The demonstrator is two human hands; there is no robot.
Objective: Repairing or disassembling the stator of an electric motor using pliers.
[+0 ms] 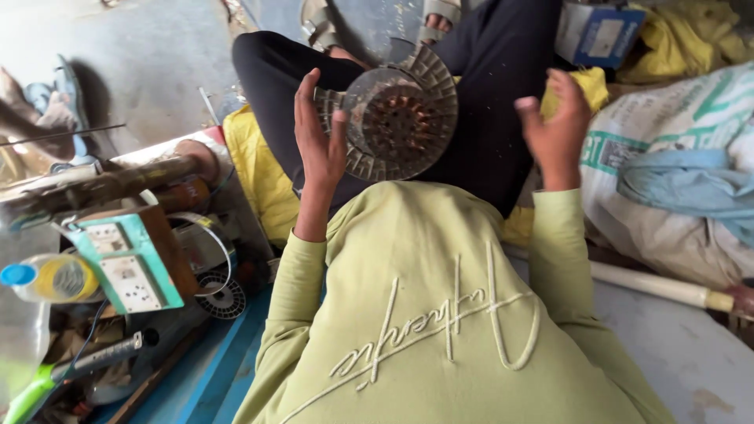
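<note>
My left hand (318,133) grips the left rim of a round, slotted metal motor core (397,118) with copper windings in its middle, held upright above my lap. The core's fins fan out around its edge. My right hand (554,126) hovers to the right of the core, fingers spread, touching nothing. Both arms wear light green sleeves, and my legs in dark trousers stretch out beyond the core.
At left stand a teal-framed switchboard box (129,263), a yellow-labelled bottle with a blue cap (47,277), a small round metal disc (222,297) and a green-handled tool (47,385). A white printed sack (667,180), blue cloth (691,184) and white pipe (652,284) lie at right.
</note>
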